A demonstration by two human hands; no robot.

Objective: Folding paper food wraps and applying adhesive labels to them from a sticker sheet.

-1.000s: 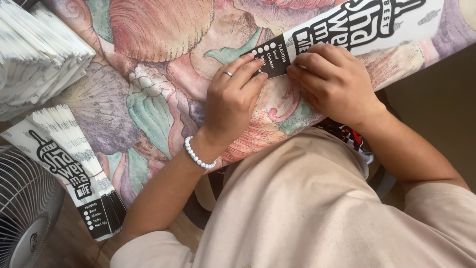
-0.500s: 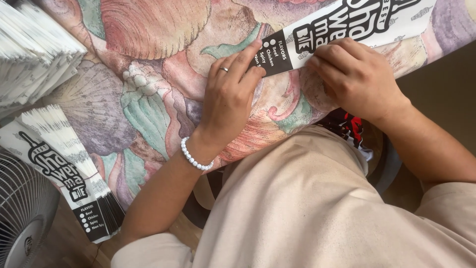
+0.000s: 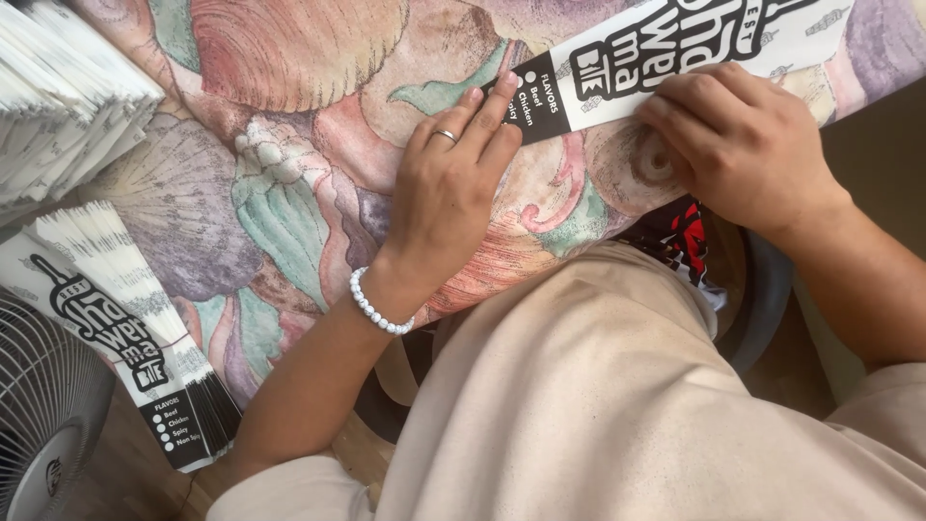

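A long white paper sleeve with black print [image 3: 666,48] lies flat on a table covered with a shell-patterned cloth [image 3: 289,145]. My left hand [image 3: 449,183], with a ring and a white bead bracelet, presses its fingers flat on the sleeve's black end. My right hand [image 3: 743,145] rests on the sleeve's lower edge further right, fingers curled down against the paper. Both hands touch the same sleeve.
A fanned stack of matching printed sleeves [image 3: 125,328] lies at the table's lower left. A taller pile of white folded sleeves [image 3: 58,116] sits at the upper left. A white fan's grille [image 3: 39,415] stands at the left edge. My lap in beige cloth [image 3: 627,405] fills the foreground.
Both hands have slid along the sleeve, the left fingers stretching out flat over its black end, the right hand moving further right along the edge.
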